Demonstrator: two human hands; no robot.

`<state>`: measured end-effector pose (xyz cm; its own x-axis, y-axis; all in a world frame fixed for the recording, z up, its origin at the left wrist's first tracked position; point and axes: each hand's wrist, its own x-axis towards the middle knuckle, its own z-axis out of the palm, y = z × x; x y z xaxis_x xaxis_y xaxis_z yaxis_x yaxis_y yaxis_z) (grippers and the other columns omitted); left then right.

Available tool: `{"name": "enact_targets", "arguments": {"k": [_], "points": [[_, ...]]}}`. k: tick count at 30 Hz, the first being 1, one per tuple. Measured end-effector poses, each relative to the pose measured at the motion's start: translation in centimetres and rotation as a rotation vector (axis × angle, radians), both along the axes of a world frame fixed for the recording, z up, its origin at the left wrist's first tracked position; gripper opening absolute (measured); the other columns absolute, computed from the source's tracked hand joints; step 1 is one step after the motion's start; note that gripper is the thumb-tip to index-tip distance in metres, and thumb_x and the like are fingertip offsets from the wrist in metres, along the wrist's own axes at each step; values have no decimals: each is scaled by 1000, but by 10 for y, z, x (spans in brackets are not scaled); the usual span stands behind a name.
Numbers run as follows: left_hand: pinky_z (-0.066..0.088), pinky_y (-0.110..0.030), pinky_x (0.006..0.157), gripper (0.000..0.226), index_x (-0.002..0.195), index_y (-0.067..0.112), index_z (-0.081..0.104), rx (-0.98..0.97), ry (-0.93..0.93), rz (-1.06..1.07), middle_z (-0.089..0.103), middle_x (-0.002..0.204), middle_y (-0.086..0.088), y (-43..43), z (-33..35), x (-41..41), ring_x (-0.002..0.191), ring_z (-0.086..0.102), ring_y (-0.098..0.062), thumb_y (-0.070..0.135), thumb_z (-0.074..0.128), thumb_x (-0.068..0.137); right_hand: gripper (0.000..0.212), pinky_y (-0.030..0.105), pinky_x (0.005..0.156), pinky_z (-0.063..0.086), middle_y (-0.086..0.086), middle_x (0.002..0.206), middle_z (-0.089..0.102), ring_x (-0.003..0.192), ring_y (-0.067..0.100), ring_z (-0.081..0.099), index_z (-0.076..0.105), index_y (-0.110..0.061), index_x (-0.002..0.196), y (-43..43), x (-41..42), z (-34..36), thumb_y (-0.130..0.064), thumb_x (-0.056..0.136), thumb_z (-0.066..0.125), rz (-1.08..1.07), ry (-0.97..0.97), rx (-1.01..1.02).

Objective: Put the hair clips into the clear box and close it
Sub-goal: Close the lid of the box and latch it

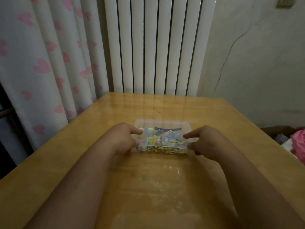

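A flat clear box [179,125] lies in the middle of the wooden table [231,123], its lid down over the contents. Through the plastic I see several small hair clips [162,139] in yellow, blue, white and pink, and one long dark clip [166,129] near the far side. My left hand [123,138] grips the box's near left corner, forefinger resting on the lid and thumb at the front edge. My right hand [208,142] holds the near right corner the same way, forefinger on top, thumb against the front latch.
A white radiator [158,47] stands behind the table's far edge, with a heart-patterned curtain [46,63] to its left. Pink and white items [297,139] lie past the table's right edge.
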<state>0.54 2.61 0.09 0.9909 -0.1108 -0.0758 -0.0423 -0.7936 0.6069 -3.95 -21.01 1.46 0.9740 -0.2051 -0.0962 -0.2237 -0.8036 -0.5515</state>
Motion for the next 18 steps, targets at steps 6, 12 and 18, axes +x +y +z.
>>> {"name": "enact_targets", "arguments": {"k": [6, 12, 18], "points": [[44, -27, 88, 38, 119, 26, 68, -35, -52, 90, 58, 132, -8, 8, -5, 19, 112, 57, -22, 15, 72, 83, 30, 24, 73, 41, 8, 126, 64, 105, 22, 63, 67, -25, 121, 19, 14, -13, -22, 91, 63, -28, -113, -5], [43, -26, 92, 32, 116, 20, 70, -179, -180, 305, 62, 130, -8, 18, -16, 40, 116, 57, -27, 10, 61, 88, 28, 27, 83, 46, 6, 124, 66, 109, 23, 62, 68, -22, 119, 49, 41, -26, -20, 93, 60, -54, -246, 70], [41, -28, 100, 37, 123, 21, 66, -189, -259, 430, 60, 132, -10, 36, -26, 64, 120, 55, -29, 7, 50, 93, 30, 19, 77, 36, 6, 123, 67, 110, 21, 61, 68, -20, 121, 81, 81, -31, -13, 94, 57, -47, -267, 147]]}}
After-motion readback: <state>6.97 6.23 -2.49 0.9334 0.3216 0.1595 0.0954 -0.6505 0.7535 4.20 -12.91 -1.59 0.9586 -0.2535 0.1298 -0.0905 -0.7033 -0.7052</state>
